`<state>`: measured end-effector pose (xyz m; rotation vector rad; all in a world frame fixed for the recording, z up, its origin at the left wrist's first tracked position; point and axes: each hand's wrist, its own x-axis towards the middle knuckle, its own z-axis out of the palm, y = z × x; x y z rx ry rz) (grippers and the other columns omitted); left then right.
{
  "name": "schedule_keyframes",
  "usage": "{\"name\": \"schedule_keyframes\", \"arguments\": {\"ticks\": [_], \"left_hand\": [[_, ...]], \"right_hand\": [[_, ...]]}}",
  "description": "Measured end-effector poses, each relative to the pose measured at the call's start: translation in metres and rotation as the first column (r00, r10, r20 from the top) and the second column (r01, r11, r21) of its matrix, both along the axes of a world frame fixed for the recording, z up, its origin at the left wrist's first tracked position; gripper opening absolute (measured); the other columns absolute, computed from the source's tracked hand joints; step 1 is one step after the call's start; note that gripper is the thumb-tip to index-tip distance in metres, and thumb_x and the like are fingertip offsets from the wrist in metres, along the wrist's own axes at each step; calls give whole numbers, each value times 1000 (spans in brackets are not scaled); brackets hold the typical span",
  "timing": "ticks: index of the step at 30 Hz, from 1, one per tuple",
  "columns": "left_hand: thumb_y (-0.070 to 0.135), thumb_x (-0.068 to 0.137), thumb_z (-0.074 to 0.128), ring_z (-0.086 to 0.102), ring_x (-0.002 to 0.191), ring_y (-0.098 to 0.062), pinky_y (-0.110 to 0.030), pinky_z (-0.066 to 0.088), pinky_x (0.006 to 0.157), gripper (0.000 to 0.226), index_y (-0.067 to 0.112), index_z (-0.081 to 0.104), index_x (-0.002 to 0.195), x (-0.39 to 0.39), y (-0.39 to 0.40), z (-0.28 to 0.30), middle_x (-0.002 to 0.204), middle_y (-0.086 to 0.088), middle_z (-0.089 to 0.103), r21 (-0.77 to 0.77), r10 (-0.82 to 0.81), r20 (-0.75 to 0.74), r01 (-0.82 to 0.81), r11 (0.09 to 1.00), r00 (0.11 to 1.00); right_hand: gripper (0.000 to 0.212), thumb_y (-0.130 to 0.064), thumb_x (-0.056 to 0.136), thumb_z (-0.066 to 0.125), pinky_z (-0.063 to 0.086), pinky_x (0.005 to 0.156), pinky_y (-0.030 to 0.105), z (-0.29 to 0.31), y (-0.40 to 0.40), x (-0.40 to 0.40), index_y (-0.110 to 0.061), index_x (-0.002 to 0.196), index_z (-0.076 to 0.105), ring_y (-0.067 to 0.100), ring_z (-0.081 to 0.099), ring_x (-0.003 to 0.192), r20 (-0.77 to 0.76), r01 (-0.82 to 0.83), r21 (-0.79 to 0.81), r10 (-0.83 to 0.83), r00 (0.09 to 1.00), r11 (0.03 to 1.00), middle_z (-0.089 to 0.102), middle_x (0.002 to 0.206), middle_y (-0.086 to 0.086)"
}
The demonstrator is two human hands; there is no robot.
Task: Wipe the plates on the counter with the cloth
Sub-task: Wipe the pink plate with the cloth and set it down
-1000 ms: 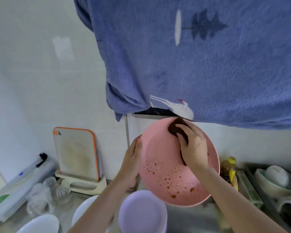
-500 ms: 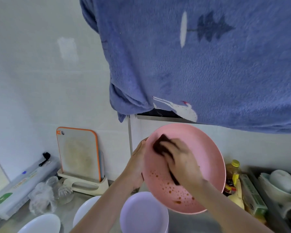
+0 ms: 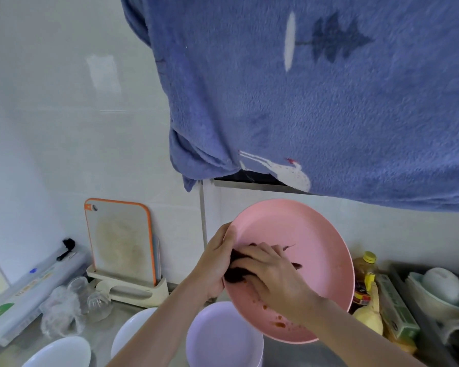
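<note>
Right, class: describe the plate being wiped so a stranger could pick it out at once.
Look below the big blue towel hanging over the counter. The pink plate is held tilted above the counter, with the left hand on its rim and the right hand pressing a dark cloth into it. The plates below are white or lilac.

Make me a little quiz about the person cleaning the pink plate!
1. Which hand presses the dark cloth onto the pink plate?
2. True or false: the pink plate is lying flat on the counter.
3. What stands in the holder against the wall: A) a frying pan, B) an orange-edged cutting board, C) a kettle?

Key
1. The right hand; the left hand grips the plate's left rim.
2. False: it is held up and tilted above the lilac plate.
3. B.
</note>
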<state>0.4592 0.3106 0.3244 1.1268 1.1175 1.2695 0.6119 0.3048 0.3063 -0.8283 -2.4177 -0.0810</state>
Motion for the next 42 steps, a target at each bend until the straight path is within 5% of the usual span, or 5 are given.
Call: {"name": "schedule_keyframes", "arguments": {"ticks": [11, 19, 26, 35, 42], "left_hand": [[23, 96, 58, 65, 99, -21, -34, 55, 83, 20, 33, 62, 112, -2, 7, 6, 114, -5, 69, 0, -26, -5, 26, 1000, 1000], [8, 95, 56, 65, 104, -32, -51, 56, 87, 30, 35, 61, 108, -23, 5, 9, 117, -7, 67, -54, 37, 17, -36, 998, 999], [1, 94, 53, 60, 104, -25, -41, 53, 88, 38, 37, 61, 100, -12, 7, 13, 112, -1, 65, 4, 66, -39, -66, 998, 997], [0, 95, 53, 66, 94, -29, -39, 56, 74, 37, 26, 59, 120, -38, 5, 20, 109, -6, 68, -18, 54, 17, -54, 998, 998], [1, 95, 53, 65, 99, -30, -41, 55, 76, 36, 34, 62, 107, -25, 9, 19, 113, -7, 67, -39, 45, -3, -46, 998, 999]], "right_hand": [[37, -17, 83, 44, 42, 83, 33, -3, -10, 3, -28, 113, 62, 16, 51, 93, 1, -67, -114, 68, 998, 991, 58, 121, -11], [33, -15, 91, 52, 32, 104, 26, 0, -17, 51, -34, 116, 57, 7, 41, 122, 418, -152, -210, 229, 879, 966, 52, 131, -16], [31, -18, 85, 52, 43, 93, 30, -10, -28, 8, -27, 115, 55, 16, 52, 101, 84, -90, -134, 102, 991, 987, 55, 121, -6], [31, -10, 77, 45, 39, 95, 30, 14, -27, 62, -33, 95, 54, 12, 46, 108, 468, -145, -96, 174, 866, 985, 55, 114, -16], [24, -11, 79, 44, 30, 95, 22, 3, -29, 26, -27, 92, 57, 17, 48, 101, 367, -165, -42, 169, 915, 985, 59, 108, -10]]}}
